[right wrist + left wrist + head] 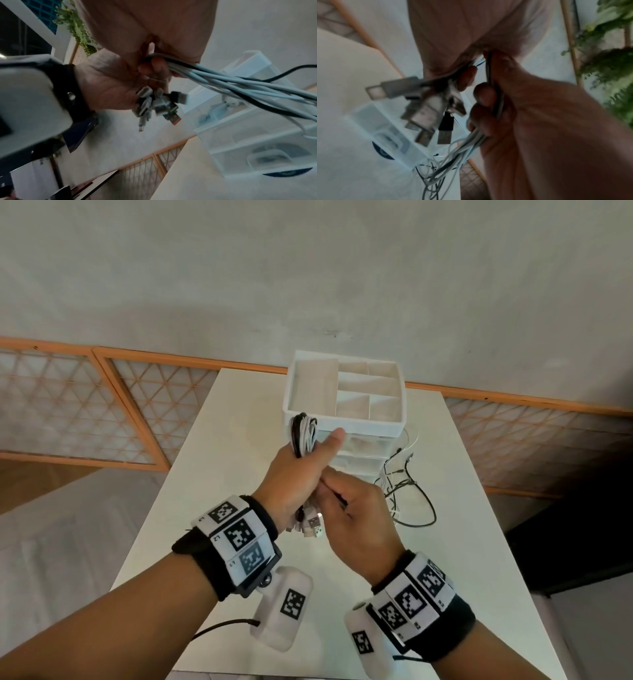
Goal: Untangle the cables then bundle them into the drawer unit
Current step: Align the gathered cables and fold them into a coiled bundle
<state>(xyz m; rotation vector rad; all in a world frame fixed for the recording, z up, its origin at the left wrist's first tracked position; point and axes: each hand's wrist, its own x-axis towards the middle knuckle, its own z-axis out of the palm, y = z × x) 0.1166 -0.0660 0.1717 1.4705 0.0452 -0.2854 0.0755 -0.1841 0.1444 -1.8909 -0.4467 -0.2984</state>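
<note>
A bundle of white and black cables (303, 433) is held upright in front of the white drawer unit (394, 426). My left hand (308, 470) grips the bundle in a fist, with loops sticking out above and several USB plugs (313, 527) hanging below. My right hand (337, 491) touches the left one and its fingers curl round the same cables just below. In the left wrist view the right hand's fingers (485, 94) wrap the strands beside the plugs (426, 112). The right wrist view shows the cables (240, 83) trailing from my right hand toward the drawer unit (257, 142).
Loose black and white cable ends (409, 491) lie on the white table (212, 474) right of the drawer unit. The unit has an open divided tray on top and translucent drawers below. A lattice railing (102, 405) runs behind the table.
</note>
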